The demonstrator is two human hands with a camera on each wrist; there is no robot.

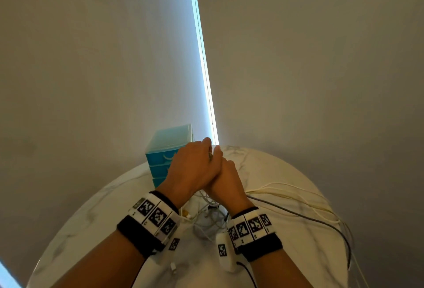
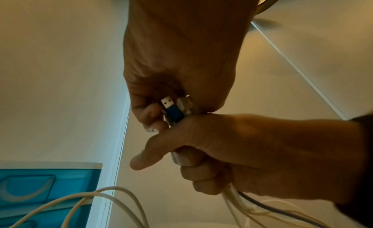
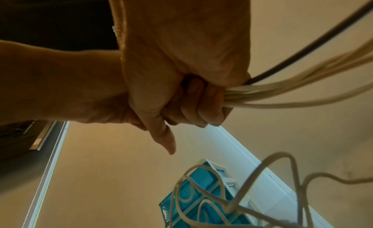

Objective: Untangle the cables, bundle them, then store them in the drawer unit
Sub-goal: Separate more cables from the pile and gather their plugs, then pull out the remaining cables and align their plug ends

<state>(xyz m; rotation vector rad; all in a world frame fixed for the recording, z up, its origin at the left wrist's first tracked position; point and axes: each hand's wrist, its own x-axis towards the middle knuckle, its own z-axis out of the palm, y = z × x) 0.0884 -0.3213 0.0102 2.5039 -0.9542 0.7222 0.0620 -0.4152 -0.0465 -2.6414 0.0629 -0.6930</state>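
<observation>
Both hands meet above the table, just in front of the teal drawer unit (image 1: 168, 150) (image 2: 40, 191) (image 3: 193, 199). My left hand (image 1: 192, 166) (image 2: 161, 116) pinches the USB plugs (image 2: 173, 111), one blue and one pale, at the end of the cable bundle. Directly below it, my right hand (image 1: 226, 177) (image 2: 201, 159) (image 3: 191, 107) grips the gathered cables (image 3: 292, 91) in a fist, thumb sticking out. They are several white cables and one dark one. From that fist they trail off to the right across the table (image 1: 286, 196).
The round white marbled table (image 1: 91, 219) carries loose cable loops and connectors (image 1: 206, 214) below my wrists. A dark cable (image 1: 309, 219) curves toward the right edge. Blinds with a bright gap (image 1: 204, 69) stand behind the drawer unit, whose drawers look closed.
</observation>
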